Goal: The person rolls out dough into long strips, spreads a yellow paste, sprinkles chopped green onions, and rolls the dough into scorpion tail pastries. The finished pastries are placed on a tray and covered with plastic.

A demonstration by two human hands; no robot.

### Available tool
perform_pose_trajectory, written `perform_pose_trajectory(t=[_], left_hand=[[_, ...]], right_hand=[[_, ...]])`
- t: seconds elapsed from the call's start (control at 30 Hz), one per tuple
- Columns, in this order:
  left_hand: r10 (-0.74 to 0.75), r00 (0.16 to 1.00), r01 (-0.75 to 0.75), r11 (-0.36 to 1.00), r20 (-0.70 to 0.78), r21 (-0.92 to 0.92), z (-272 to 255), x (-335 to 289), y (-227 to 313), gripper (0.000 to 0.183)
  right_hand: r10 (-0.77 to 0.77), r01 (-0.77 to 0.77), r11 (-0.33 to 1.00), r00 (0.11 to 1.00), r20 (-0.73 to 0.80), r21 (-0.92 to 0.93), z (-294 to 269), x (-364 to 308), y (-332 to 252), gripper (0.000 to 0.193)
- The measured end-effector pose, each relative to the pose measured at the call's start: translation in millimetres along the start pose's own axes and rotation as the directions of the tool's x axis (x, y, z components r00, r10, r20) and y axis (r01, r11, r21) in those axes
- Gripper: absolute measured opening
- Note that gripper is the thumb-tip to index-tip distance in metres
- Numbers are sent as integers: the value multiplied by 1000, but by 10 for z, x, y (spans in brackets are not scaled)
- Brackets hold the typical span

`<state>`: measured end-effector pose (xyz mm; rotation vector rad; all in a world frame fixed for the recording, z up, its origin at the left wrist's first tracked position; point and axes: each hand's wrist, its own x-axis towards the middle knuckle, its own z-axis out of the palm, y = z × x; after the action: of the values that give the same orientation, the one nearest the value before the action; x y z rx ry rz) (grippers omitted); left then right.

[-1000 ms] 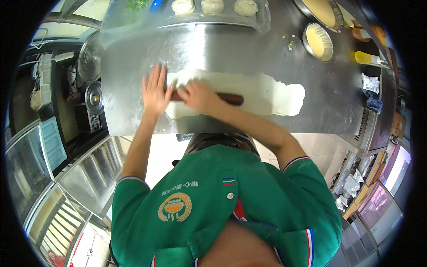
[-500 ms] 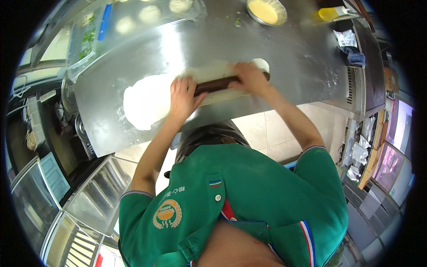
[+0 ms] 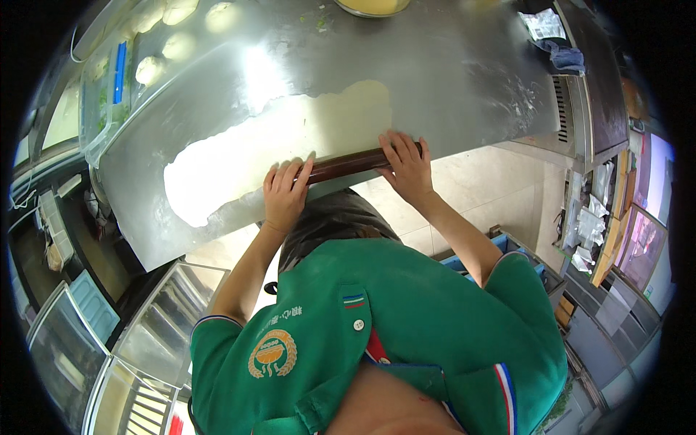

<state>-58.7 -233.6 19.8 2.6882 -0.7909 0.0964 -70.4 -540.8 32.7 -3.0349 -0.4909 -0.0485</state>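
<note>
A dark brown rolling pin (image 3: 344, 167) lies across the near edge of a thin, pale dough sheet (image 3: 254, 145). My left hand (image 3: 286, 192) curls its fingers over the pin's left end. On the right end, my right hand (image 3: 407, 167) has its fingers wrapped over the wood. The sheet is long and uneven in outline, spread flat and stretching away to the left of the pin. Its left part is washed out by glare.
The steel table (image 3: 449, 80) has flour traces at its right. Several dough balls (image 3: 179, 46) sit at the far left by a clear container (image 3: 101, 109) with greens. A bowl of yellow liquid (image 3: 373, 7) is cut off at the top. A dark blue cloth (image 3: 564, 56) lies at the right.
The rolling pin has come toward my body with both hands on it, from over the dough to its near edge. The view has shifted, showing more dough balls and less of the bowl.
</note>
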Motion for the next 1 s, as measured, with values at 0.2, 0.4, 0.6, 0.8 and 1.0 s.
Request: perform_pose_trajectory(t=[0.2,0.4,0.6,0.8,1.0], left_hand=[[-176,984,179,974,30,-138,-454,28,-408,75],[-295,955,295,932,-32,212,-441,167,-942,66],[-192,981,191,978,2,82,-427,-887,-452,64],[-392,920,390,915,-4,101,-610,-544,-683,69],[-310,941,331,926,-135,180,-513,764,-1765,55]], right_hand=[[-271,295,946,946,-177,130,-28,454,-215,70],[-389,404,892,915,-110,204,166,1144,-860,61],[-526,540,828,841,-123,151,270,617,-1148,56],[-537,537,815,841,-66,216,122,1105,-1335,69],[-396,398,916,916,-56,37,193,1943,-1136,83]])
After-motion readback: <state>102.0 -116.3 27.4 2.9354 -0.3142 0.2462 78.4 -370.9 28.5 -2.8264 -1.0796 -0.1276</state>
